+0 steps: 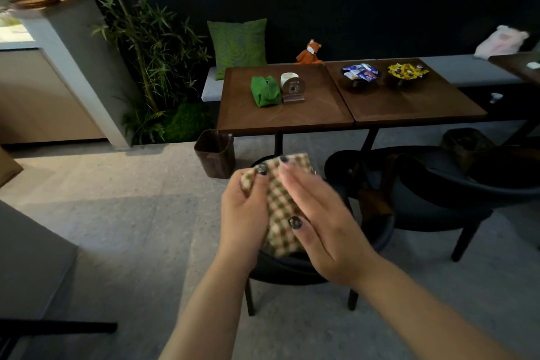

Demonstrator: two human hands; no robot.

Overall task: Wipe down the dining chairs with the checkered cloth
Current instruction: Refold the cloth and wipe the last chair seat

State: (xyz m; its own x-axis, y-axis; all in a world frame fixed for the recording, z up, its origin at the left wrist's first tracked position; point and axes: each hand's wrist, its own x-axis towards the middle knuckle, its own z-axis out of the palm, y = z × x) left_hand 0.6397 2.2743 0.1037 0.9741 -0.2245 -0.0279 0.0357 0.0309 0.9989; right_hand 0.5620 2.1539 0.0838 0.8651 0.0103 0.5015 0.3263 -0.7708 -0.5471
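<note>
The checkered cloth (280, 202), folded into a narrow pad of brown, cream and reddish checks, is held up in front of the person, above the seat of the nearer dining chair (292, 269); the left hand (242, 213) has its grip clamped on the cloth's upper left edge, thumb on the front; the right hand (318, 222) lies over the cloth's right side with fingers nearly straight and its thumb pressed on the fabric low down, so its grip is closed on the cloth as well; the nails are dark; the nearer chair is dark with a rounded seat and thin legs, mostly hidden behind the hands; a second dining chair (438, 193), dark with a curved back, stands just to its right; beyond both, two wooden surfaces stand edge to edge; the left surface (280, 114) carries a green pouch (265, 91) and a small round sign (293, 90) just beside it; the right surface (409, 105) carries two dark dishes, one of blue and white packets (361, 71) and one of yellow sweets (407, 70); a brown waste bin (215, 153) sits on the floor by the left surface; behind is a bench with a green cushion (239, 45) and a fox toy (310, 52); bamboo plants (152, 52) fill the corner at left.
</note>
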